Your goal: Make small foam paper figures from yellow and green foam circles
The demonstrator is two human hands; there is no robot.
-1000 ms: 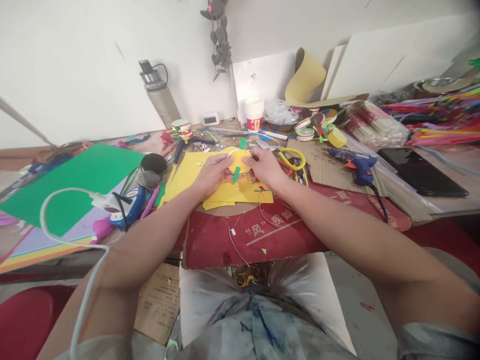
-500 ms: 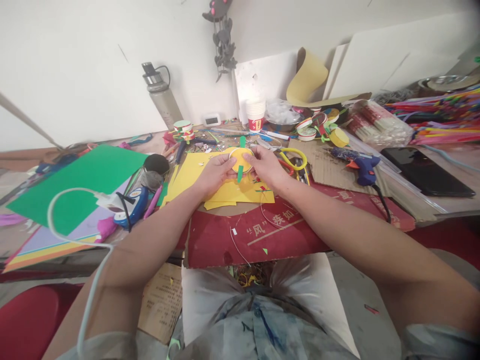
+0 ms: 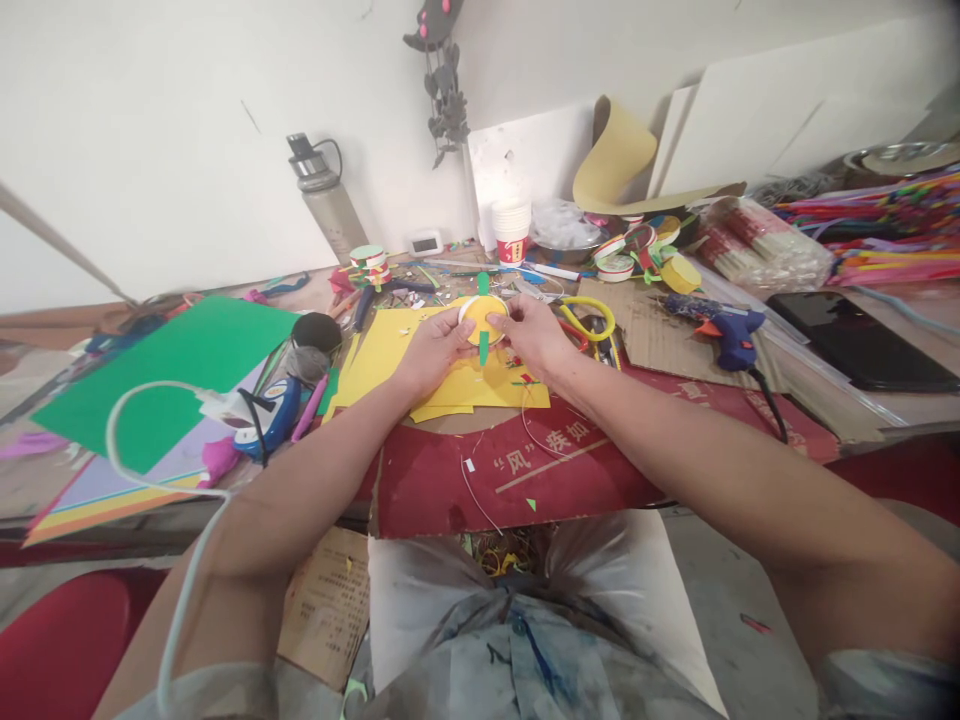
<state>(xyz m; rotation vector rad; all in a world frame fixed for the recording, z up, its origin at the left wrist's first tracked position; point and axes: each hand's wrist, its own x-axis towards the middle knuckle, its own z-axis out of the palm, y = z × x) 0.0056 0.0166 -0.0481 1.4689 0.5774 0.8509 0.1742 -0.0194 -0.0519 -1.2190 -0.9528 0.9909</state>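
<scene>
Between my two hands is a small yellow paper disc (image 3: 484, 318) with a white rim, and green paper strips stick out at its top and bottom. My left hand (image 3: 442, 345) pinches the disc's left edge, its thumb on the yellow face. My right hand (image 3: 531, 335) grips the right edge the same way. The fingers behind the disc are mostly hidden. Below lie yellow paper sheets (image 3: 382, 355) on a red cardboard piece (image 3: 450, 480). Scissors with yellow handles (image 3: 589, 315) lie just right of my right hand.
A blue glue gun (image 3: 731, 340) and a black phone (image 3: 862, 340) lie to the right. Green paper (image 3: 165, 375) and a looping white cable (image 3: 112, 440) are on the left. Behind stand a bottle (image 3: 326, 205), paper cups (image 3: 511, 230) and small paper drums (image 3: 367, 265).
Both hands keep hold of the disc, which stays nearly in place with a very slight shift. The whole view has moved a little.
</scene>
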